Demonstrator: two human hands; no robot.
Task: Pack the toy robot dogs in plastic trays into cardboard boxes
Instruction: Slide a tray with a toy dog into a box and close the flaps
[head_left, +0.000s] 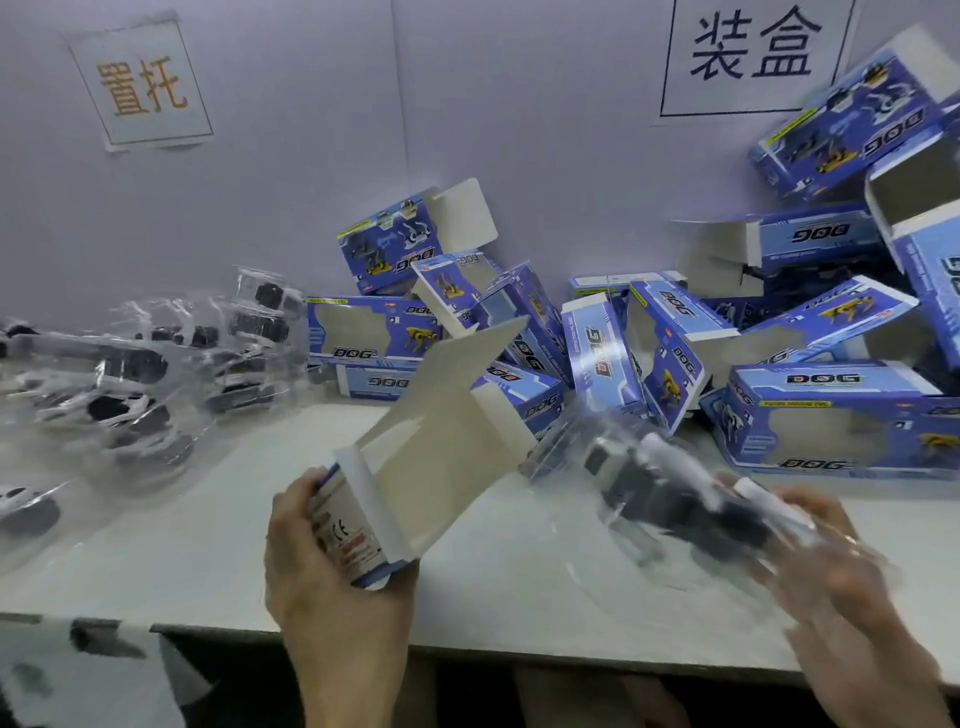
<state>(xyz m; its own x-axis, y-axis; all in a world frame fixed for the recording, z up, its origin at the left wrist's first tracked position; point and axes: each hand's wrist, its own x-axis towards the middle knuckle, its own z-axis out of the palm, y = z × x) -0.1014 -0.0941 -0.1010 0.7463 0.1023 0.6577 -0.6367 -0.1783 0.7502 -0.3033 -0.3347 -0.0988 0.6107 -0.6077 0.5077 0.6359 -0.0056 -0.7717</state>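
White table (218, 540), pale wall (291, 171) behind. Two paper signs on wall: orange-lettered sign (141, 85) left, black-lettered sign (753, 52) right. Black-and-white cloth (78, 675) lower left.

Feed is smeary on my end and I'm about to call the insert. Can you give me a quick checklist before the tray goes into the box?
1. Left hand grip on the open box: ok, fingers curl round its lower end.
2. Box mouth open: ok, the flaps stand clear and the pale inside shows.
3. Right hand grip on the plastic tray: ok, it holds the near end, though blurred.
4. Toy dog seated in the tray: cannot tell, motion blur.
5. Tray lined up with the box mouth: not ok, the tray is off to the right, apart from the box.
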